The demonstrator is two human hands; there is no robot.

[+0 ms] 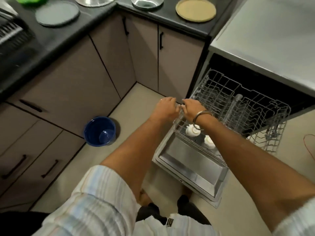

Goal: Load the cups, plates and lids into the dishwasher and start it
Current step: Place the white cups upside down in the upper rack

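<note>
The dishwasher (192,160) stands open at the right, its door down and a wire rack (242,106) pulled out. Two white cups (192,131) (209,142) sit upside down in the rack's near part, under my right forearm. My left hand (167,106) and my right hand (190,108) meet at the rack's left corner with fingers curled over the wire edge. A grey plate (57,13), a tan plate (196,9) and two steel lids (94,0) (147,2) lie on the black counter (105,16) at the top.
A blue bucket (100,131) stands on the floor left of the dishwasher door. Cabinet doors with black handles (161,40) line the corner. A dark dish drainer (10,31) is at the far left. A red cord (309,145) lies on the floor at the right.
</note>
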